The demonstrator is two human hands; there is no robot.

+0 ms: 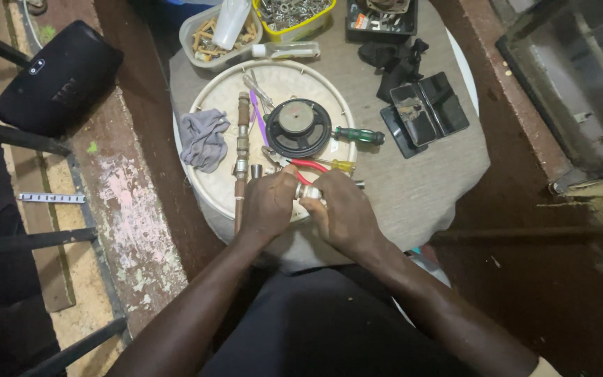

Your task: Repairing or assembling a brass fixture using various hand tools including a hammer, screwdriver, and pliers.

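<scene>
Worn brown boards and a paint-flaked bench edge surrounded a small round table (pixel 420 188) draped in grey cloth. On it lay a pale round tray (pixel 211 183) holding a crumpled grey rag (pixel 202 139), a long rusty pipe (pixel 241 150), a black speaker cone (pixel 298 127), red-handled pliers (pixel 307 166) and a green-handled screwdriver (pixel 359 135). Both hands met over the tray's near edge. The left hand (pixel 268 204) was clenched around a small metal fitting (pixel 308 193), and the right hand (pixel 343 208) closed over its other end, fingers curled tight, so only a pale sliver of the fitting showed between them. Beyond the tray stood a grey tub of oddments (pixel 212 36), a yellow tub of metal parts (pixel 294 15) and an open black case (pixel 423 112). A black portable speaker (pixel 54 73) rested on the bench to the left.
</scene>
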